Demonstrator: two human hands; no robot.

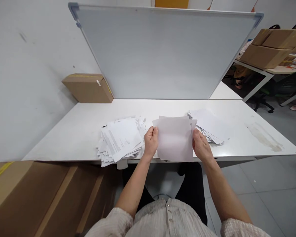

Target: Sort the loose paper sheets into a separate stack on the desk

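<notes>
Between my two hands a few sheets of paper (174, 140) are held up over the table's front edge, their blank side towards me. My left hand (151, 142) pinches their left edge, thumb on top. At the right edge my right hand (201, 144) grips them the same way, and a bit of print shows on a sheet behind. To the left lies an untidy pile of printed papers (124, 136), partly overhanging the edge. A second, fanned stack of papers (209, 123), blank on top, rests on the right, just beyond my right hand.
A large whiteboard (158, 52) stands at the back of the white table (239, 131). One cardboard box (88, 89) sits at the back left. More cardboard boxes (51, 194) stand below on the left. Boxes (266, 56) are on another desk at right.
</notes>
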